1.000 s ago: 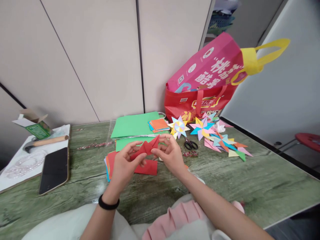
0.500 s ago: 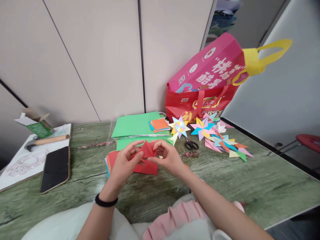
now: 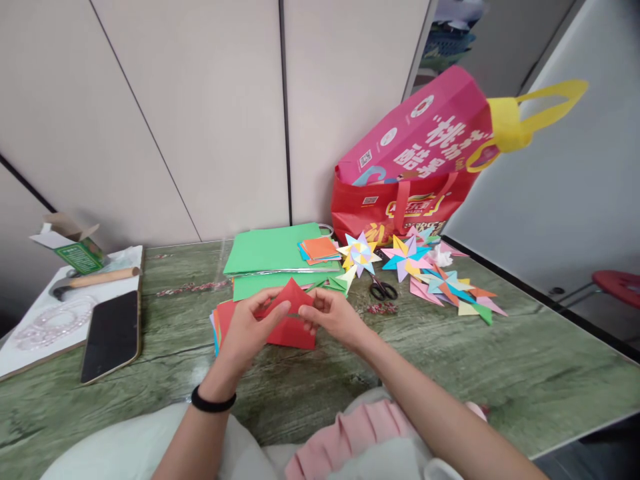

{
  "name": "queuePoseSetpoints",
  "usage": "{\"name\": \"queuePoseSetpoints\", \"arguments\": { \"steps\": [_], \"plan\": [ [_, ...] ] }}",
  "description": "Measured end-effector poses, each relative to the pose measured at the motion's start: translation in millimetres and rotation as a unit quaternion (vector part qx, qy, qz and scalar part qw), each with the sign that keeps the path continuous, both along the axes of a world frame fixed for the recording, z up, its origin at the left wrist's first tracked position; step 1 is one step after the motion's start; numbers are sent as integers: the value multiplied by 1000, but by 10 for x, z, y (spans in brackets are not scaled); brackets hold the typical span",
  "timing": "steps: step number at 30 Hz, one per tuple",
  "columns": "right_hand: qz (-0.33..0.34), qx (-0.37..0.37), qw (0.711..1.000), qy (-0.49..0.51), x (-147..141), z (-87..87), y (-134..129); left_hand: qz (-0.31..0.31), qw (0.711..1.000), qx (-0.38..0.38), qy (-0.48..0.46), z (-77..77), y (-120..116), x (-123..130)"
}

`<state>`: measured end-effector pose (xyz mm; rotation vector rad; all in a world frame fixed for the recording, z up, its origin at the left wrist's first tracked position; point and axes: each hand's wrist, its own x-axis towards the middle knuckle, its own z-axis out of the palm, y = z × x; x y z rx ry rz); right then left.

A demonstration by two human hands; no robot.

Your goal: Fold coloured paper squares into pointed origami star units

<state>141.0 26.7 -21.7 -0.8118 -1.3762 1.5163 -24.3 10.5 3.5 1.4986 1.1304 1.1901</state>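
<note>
A folded red paper (image 3: 293,295) with its point upward is held between my two hands, above the table. My left hand (image 3: 253,325) pinches its left side, thumb in front. On the right side, my right hand (image 3: 334,315) grips the same paper between thumb and fingers. Beneath it lies a stack of coloured sheets with red paper (image 3: 295,335) on top. Green sheets (image 3: 275,248) lie behind the hands, bearing a small pile of orange and blue squares (image 3: 321,249). Black-handled scissors (image 3: 383,290) rest to the right.
Folded paper stars (image 3: 405,257) and loose folded pieces (image 3: 457,293) lie at the right. Red and pink bags (image 3: 410,200) stand against the wall. At the left are a phone (image 3: 112,338), a hammer (image 3: 100,281), clear beads (image 3: 55,325) and a small green box (image 3: 80,255).
The red paper has turned to show a flatter, broader face with its point up. The fingers of my right hand have shifted lower along its edge.
</note>
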Motion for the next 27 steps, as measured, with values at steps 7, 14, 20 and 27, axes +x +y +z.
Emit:
{"name": "queuePoseSetpoints", "arguments": {
  "steps": [7,14,20,27],
  "plan": [
    [-100,72,991,-43,33,16,50,-2,996,-50,-72,40,-27,13],
    [-143,98,983,-52,28,-7,36,-56,991,-85,-85,63,-53,54],
    [-180,157,970,-33,-2,59,-60,-37,989,-109,-90,38,-44,47],
    [-186,267,941,-91,19,63,-55,-4,982,-123,-146,115,-50,55]
  ]
}}
